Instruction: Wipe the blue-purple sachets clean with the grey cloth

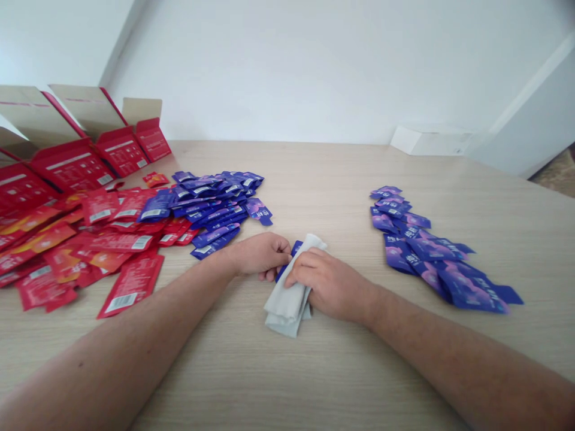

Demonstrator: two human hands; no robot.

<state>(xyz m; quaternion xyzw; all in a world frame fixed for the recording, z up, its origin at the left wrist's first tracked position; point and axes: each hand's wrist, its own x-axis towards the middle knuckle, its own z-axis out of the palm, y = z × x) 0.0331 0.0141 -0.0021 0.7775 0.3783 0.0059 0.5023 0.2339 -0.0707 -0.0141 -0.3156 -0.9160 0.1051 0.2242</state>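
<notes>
My right hand (335, 284) is closed round a folded pale cloth (285, 305), pressed over a blue-purple packet (296, 248) at the middle of the table. Most of that packet is hidden under the cloth and my fingers. With curled fingers my left hand (263, 254) pinches the packet's left edge. Beyond my left hand lies a heap of blue-purple packets (211, 203), with one loose packet (259, 209) at its right side. To the right of my right hand, more blue-purple packets (431, 248) overlap in a slanting row, printed faces up.
Red and orange packets (130, 290) are piled on the left, touching the blue heap. Behind them stand several open red boxes (121, 152) with raised flaps. A white box (429, 142) sits against the wall at the back right of the wood-grain table (323, 179).
</notes>
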